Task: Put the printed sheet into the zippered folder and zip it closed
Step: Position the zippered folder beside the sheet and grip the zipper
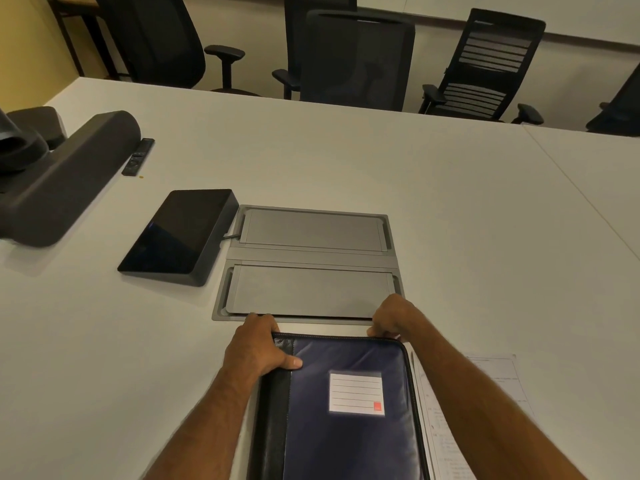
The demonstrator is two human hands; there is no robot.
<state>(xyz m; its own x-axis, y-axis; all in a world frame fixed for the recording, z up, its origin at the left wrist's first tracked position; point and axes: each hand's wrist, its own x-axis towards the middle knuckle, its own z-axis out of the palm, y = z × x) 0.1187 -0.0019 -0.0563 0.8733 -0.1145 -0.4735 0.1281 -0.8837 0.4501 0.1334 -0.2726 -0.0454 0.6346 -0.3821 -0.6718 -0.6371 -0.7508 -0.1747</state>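
Left hand point(258, 348) grips the closed folder's point(349, 410) far-left corner; right hand point(393, 318) pinches its far edge; sheet point(485, 403) lies beside it on the table point(346, 161).

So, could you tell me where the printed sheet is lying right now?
In the head view the printed sheet lies flat on the white table at lower right, beside the zippered folder, partly hidden by the right forearm.

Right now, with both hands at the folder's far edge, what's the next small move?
Probably draw the zip along the far edge with the right hand, which pinches there, while the left hand grips the spine corner. The folder lies shut and the printed sheet sits outside beside it.
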